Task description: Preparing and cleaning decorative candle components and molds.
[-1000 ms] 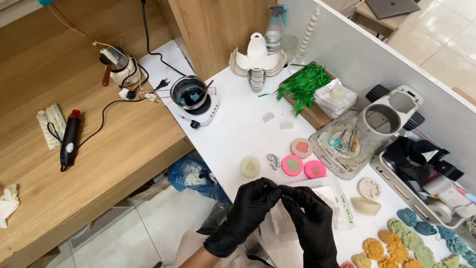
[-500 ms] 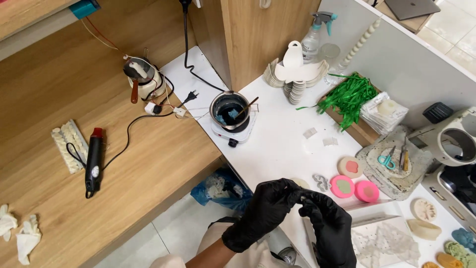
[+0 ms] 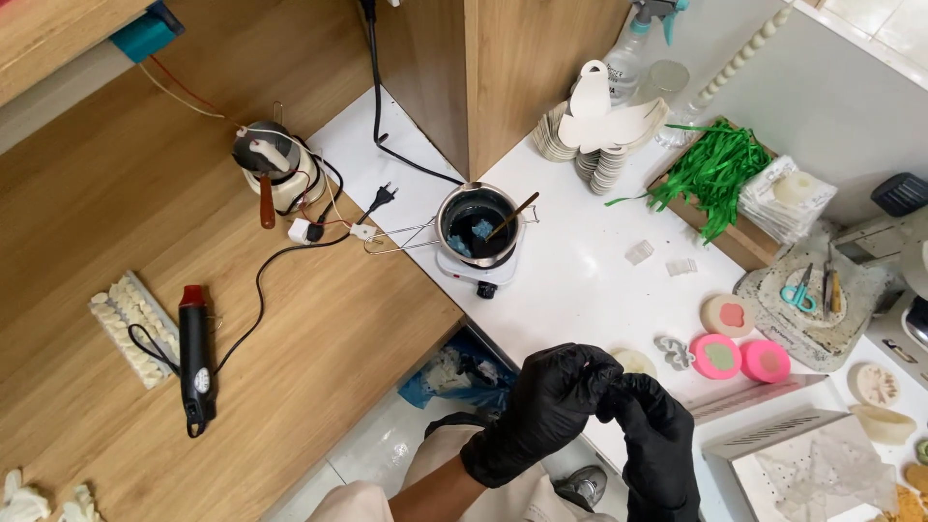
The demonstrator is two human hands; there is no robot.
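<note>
Meeting at white table (image 3: pixel 580 280) edge: glossy black-gloved left hand (image 3: pixel 551 411), right hand (image 3: pixel 657 445); fingers curled, contents unclear.

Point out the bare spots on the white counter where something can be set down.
Bare white counter lies between the melting pot, the green shreds and the pink moulds. Another patch sits beside the plug. The right end by the scissors is crowded.

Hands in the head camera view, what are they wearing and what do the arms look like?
Both the left hand and the right hand wear black, slightly glossy disposable gloves that end at the wrist. No sleeve shows on the left forearm; the right forearm is out of frame.
</note>
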